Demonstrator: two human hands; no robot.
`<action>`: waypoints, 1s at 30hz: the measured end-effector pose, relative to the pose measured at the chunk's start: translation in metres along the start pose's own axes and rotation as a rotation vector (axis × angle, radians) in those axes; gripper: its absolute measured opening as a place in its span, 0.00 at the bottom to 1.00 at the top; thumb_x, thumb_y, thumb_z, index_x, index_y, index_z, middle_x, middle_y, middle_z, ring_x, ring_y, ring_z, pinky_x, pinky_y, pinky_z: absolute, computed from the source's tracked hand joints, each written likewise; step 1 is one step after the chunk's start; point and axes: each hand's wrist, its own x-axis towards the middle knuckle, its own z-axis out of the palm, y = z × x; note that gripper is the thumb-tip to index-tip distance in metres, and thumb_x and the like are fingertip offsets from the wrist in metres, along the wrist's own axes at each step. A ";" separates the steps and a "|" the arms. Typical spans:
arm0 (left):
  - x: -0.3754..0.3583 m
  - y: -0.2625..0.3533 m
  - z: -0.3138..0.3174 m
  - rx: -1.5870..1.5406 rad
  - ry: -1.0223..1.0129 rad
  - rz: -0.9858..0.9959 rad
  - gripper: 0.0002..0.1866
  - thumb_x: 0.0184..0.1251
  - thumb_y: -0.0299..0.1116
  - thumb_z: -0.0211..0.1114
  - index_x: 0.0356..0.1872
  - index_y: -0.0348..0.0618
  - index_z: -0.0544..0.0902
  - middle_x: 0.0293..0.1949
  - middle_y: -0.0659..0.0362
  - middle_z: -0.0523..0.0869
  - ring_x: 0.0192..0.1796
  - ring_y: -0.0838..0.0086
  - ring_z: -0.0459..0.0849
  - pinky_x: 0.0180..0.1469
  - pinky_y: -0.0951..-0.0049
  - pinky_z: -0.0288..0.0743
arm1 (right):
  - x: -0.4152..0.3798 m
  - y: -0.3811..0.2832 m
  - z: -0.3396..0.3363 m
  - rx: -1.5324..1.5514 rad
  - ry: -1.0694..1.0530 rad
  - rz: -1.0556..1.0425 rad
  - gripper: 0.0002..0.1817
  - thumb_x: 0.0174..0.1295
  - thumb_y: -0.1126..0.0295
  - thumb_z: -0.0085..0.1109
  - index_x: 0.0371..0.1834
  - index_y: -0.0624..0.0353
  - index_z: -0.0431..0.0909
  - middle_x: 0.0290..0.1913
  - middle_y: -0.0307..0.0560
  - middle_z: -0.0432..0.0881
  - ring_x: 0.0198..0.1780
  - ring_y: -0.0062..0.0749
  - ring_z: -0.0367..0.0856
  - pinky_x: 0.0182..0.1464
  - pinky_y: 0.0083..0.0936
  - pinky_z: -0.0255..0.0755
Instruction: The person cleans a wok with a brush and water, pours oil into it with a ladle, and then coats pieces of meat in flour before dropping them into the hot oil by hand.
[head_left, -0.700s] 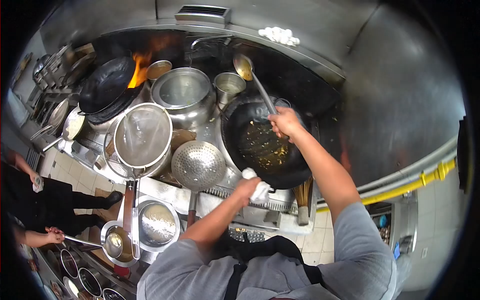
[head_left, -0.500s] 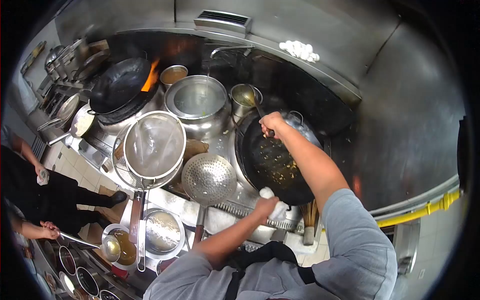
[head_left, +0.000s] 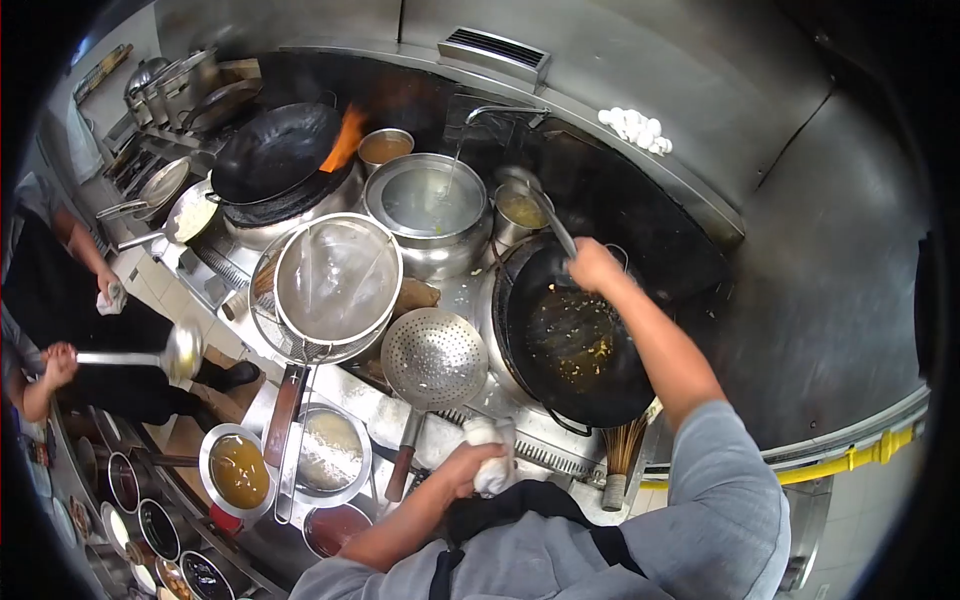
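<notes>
Head view: right hand (head_left: 597, 267) has the ladle (head_left: 548, 211) at the small pot (head_left: 510, 232); left hand (head_left: 465, 467) off the wok (head_left: 548, 372).

Right grasps the ladle by its handle. Bowl was in the pot's mouth half a second ago, now blurred at the far rim; can't tell if it touches. Left clenched on a white cloth (head_left: 493, 478), pulled back from the wok's near edge to just beside the apron (head_left: 540, 505). So the wok now sits unheld on the stove, food bits (head_left: 588, 352) inside, brush (head_left: 622, 448) near its lower edge.
</notes>
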 end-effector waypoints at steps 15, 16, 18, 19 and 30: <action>-0.066 -0.087 -0.061 -0.243 0.217 0.156 0.16 0.57 0.32 0.63 0.44 0.35 0.75 0.32 0.53 0.82 0.32 0.63 0.84 0.37 0.63 0.81 | -0.046 -0.067 0.002 2.158 -1.053 0.658 0.16 0.68 0.67 0.46 0.50 0.71 0.64 0.23 0.35 0.65 0.13 0.09 0.61 0.11 0.08 0.56; -0.067 -0.098 -0.066 -0.252 0.260 0.102 0.16 0.58 0.34 0.62 0.44 0.36 0.74 0.32 0.52 0.82 0.33 0.63 0.84 0.38 0.62 0.81 | -0.057 -0.063 -0.007 2.201 -1.064 0.645 0.18 0.68 0.67 0.46 0.52 0.73 0.63 0.23 0.36 0.64 0.13 0.10 0.62 0.11 0.08 0.57; -0.061 -0.124 -0.068 -0.341 0.266 0.094 0.15 0.59 0.35 0.60 0.43 0.37 0.74 0.31 0.52 0.82 0.33 0.62 0.84 0.39 0.61 0.81 | -0.078 -0.053 -0.027 2.329 -1.100 0.639 0.21 0.68 0.67 0.45 0.56 0.75 0.59 0.24 0.37 0.63 0.13 0.12 0.62 0.10 0.09 0.58; -0.044 -0.150 -0.086 -0.381 0.265 0.109 0.14 0.59 0.36 0.58 0.41 0.38 0.74 0.30 0.52 0.81 0.32 0.61 0.83 0.39 0.60 0.81 | -0.088 -0.045 -0.036 2.353 -1.113 0.612 0.23 0.69 0.68 0.44 0.59 0.76 0.56 0.24 0.38 0.63 0.13 0.13 0.63 0.10 0.10 0.59; 0.170 -0.347 -0.083 -0.813 0.233 0.085 0.13 0.56 0.38 0.52 0.37 0.44 0.78 0.34 0.55 0.82 0.38 0.61 0.83 0.45 0.58 0.78 | -0.280 0.050 -0.124 1.917 -0.875 0.603 0.15 0.67 0.70 0.46 0.54 0.64 0.67 0.23 0.34 0.65 0.13 0.09 0.60 0.10 0.11 0.55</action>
